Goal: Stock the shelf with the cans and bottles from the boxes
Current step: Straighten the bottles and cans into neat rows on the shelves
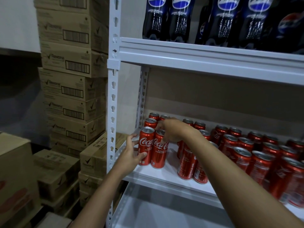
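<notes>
RISK: tall thin cans packed close, a nudge from either wrist could topple a row | LOOK: red cola cans, silver tops, upright | WHERE: front can (146,145) centre-left of frame, on shelf (166,174) | LEFT hand (131,155): fingers curled round front can | RIGHT hand (171,130): fingertips pinching the neighbouring can (159,149) at its top

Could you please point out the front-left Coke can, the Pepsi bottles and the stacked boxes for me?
Front-left Coke can (146,145): head view, on its red label.
Pepsi bottles (181,18): head view, on one bottle's dark label.
Stacked boxes (72,89): head view, on one carton's front face.
</notes>
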